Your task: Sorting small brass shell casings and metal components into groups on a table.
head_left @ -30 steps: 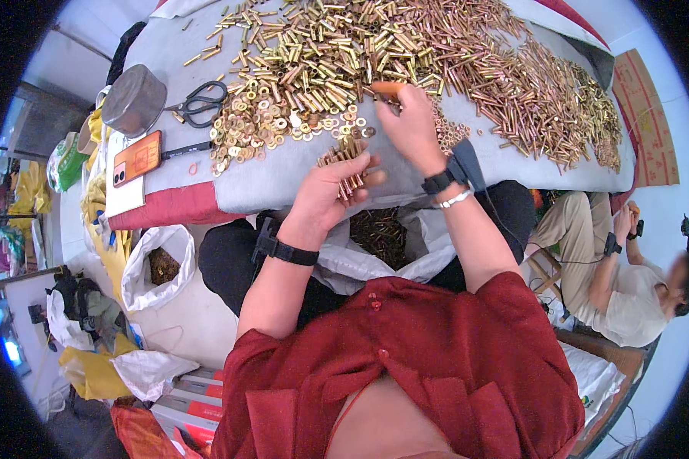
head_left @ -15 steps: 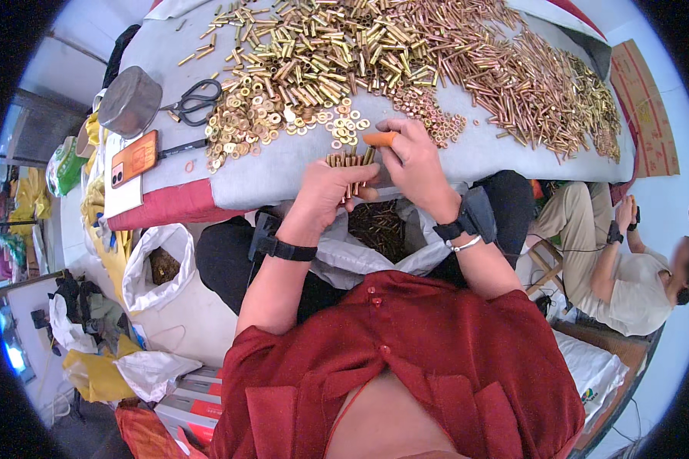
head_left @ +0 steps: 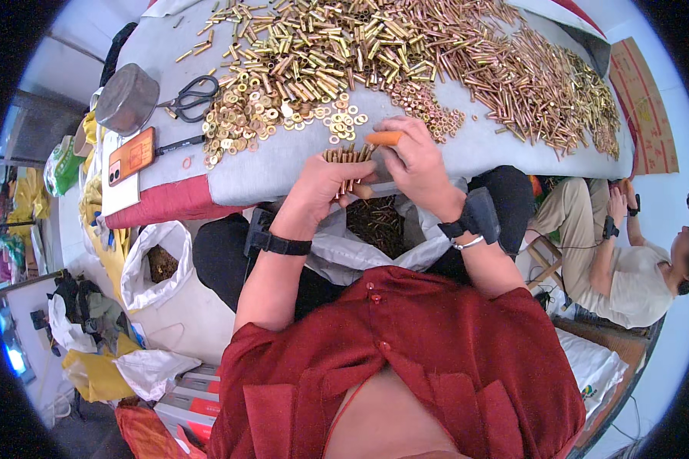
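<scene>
White sack (head_left: 344, 256), open below the hands. Left hand (head_left: 318, 182), curled closed around a bundle of brass-coloured tubes (head_left: 347, 156). Right hand (head_left: 417, 164), fingers bent, orange finger cover (head_left: 383, 138) near the bundle; its grip cannot be told. Beyond: phone (head_left: 132, 157), left; washers (head_left: 245, 118), lying before the tube heap (head_left: 329, 46); scissors (head_left: 190, 98); metal bowl (head_left: 128, 99).

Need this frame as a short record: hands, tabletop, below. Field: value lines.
left hand: grips bundle of slim brass-coloured pieces
right hand: fingertips beside the bundle, grip unclear; orange finger cover on one finger
table piles: tubes, flat washers, slim coppery pieces
table left: scissors, metal bowl, orange phone
below hands: open white sack holding metal pieces
</scene>
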A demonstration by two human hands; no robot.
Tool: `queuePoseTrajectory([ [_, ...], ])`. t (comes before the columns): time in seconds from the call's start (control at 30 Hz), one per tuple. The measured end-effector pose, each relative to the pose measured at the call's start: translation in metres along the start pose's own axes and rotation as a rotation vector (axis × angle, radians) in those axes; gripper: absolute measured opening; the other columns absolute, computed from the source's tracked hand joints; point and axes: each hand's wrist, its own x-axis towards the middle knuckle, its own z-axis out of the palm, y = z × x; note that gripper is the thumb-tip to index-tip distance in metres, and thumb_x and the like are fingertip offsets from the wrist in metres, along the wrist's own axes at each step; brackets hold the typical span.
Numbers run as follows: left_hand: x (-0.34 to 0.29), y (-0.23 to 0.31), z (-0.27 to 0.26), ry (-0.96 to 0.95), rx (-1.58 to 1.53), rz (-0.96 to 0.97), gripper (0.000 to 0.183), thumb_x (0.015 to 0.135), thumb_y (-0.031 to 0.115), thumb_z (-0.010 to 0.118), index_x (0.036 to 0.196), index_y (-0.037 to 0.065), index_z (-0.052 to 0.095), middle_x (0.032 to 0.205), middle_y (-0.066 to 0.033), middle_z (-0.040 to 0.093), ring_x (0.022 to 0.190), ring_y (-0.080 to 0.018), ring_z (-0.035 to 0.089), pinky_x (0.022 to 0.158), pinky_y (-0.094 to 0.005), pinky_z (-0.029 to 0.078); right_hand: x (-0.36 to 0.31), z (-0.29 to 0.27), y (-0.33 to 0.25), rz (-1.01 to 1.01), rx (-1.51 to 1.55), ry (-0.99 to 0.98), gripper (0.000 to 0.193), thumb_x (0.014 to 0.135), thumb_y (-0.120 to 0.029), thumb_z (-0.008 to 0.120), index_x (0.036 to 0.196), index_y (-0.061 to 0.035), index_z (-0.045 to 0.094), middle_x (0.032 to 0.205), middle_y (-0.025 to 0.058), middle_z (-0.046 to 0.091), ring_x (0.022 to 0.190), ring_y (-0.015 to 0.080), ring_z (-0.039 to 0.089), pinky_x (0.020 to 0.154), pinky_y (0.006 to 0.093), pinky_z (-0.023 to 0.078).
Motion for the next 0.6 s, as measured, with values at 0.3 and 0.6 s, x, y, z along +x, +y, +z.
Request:
queuePoseTrajectory([
  [0.3,-0.008,0.008,0.007,0.071,0.205,0.076,0.021,0.077,0.017,0.072,0.091,0.004,0.061,0.072,-0.0045,0.063,0.055,-0.0113,0.062,0.035,-0.0202,0.037,0.004,-0.001,0.002,0.405,0.401,-0.119,0.029,0.089,0.0,0.051,0.117,-0.0007,0.055,0.106,0.0072,0.062,0.093,0.0122,0.061,0.083,0.0252,0.049],
  [0.6,0.001,0.001,-0.005,0.062,-0.038,0.135,0.022,0.079,0.018,0.071,0.091,0.004,0.06,0.074,-0.004,0.061,0.055,-0.0126,0.062,0.035,-0.0201,0.037,0.029,0.029,0.021,0.321,-0.079,-0.063,0.022,0.084,-0.009,0.06,0.105,-0.0016,0.061,0.091,0.0134,0.059,0.085,0.0279,0.059,0.074,0.0334,0.047],
])
